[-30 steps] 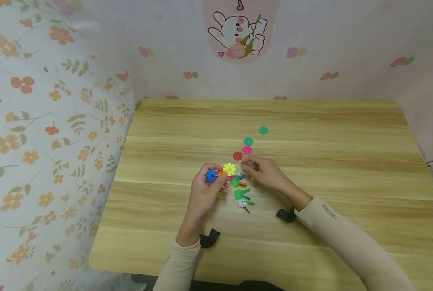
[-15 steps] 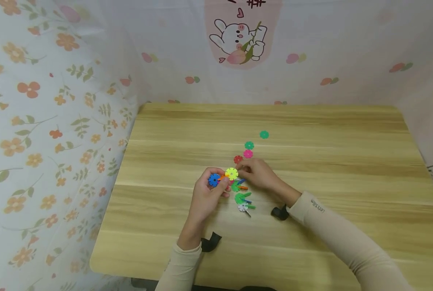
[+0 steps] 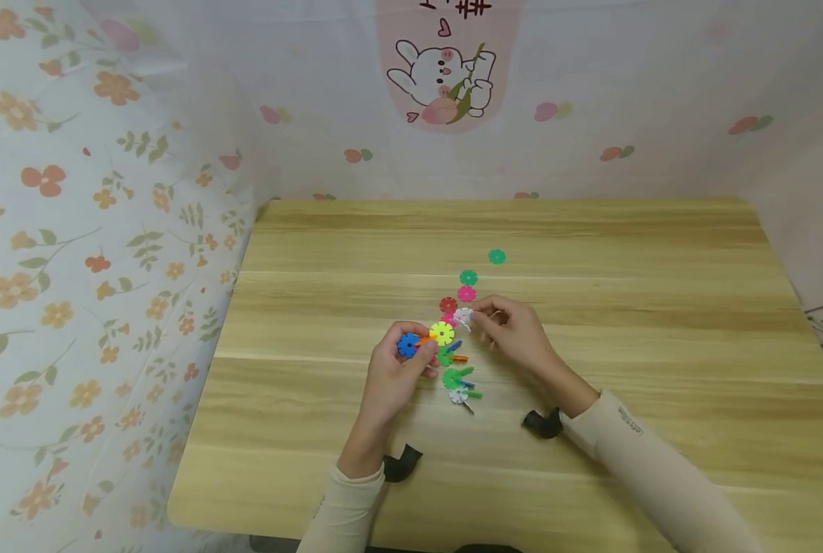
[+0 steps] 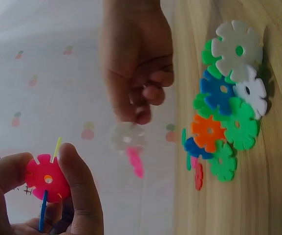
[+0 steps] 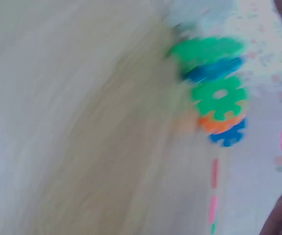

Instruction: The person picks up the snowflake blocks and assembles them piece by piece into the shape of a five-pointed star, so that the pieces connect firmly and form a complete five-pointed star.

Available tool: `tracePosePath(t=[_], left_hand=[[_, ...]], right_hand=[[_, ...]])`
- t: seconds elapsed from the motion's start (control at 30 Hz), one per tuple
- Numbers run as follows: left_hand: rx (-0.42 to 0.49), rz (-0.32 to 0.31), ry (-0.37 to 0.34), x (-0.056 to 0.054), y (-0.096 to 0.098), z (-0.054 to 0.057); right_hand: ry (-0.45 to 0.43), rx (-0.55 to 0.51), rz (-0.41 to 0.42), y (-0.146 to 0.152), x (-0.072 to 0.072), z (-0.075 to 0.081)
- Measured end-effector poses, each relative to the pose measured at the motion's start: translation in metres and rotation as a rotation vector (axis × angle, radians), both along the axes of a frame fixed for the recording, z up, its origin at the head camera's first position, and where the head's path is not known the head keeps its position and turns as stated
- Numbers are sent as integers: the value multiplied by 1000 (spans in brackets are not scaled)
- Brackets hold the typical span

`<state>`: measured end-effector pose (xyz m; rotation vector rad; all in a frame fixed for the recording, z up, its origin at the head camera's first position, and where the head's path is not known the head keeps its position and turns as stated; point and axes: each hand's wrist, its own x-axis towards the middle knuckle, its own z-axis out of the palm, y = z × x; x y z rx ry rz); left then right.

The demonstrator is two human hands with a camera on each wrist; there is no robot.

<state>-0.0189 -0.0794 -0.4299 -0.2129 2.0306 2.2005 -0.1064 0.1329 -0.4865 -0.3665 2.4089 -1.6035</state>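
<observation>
My left hand (image 3: 394, 372) holds a small cluster of notched plastic snowflake discs. In it are a yellow disc (image 3: 442, 333), a blue disc (image 3: 408, 345), an orange one seen edge-on, and a pink disc (image 4: 48, 182) pinched between thumb and fingers. To its right, my right hand (image 3: 518, 330) pinches a white snowflake disc (image 3: 463, 316) at its edge. A pink disc (image 4: 135, 162) is attached to that white one. The two sets are close together but apart in the left wrist view.
Joined green, blue, orange and white discs (image 4: 224, 90) stand on the wooden table (image 3: 301, 415) below the hands. Beyond them lie loose flat discs: a red disc (image 3: 448, 305), a pink disc (image 3: 467, 293) and two green discs (image 3: 497, 256). Black curved pieces (image 3: 403, 463) sit by both wrists.
The right hand moved left toward the left hand's cluster, then back right; the white and pink discs in its fingers now show. The left hand keeps its grip nearly in place.
</observation>
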Motion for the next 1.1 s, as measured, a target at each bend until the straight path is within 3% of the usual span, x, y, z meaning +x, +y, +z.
tracePosePath(t=[0.3,0.57,0.73,1.1], left_hand=[[1,-60,87,0,12,-9],[22,-77,121,-1,16,-8],[14,-103,130,-1,20,-5],[3,-132,177,-2,22,-5]], right_hand=[[-65,-301,-187,6,24,29],[-29,-387,-222,11,37,39],[-4,-422,-162,11,42,38],[-51,-500,99,17,50,39]])
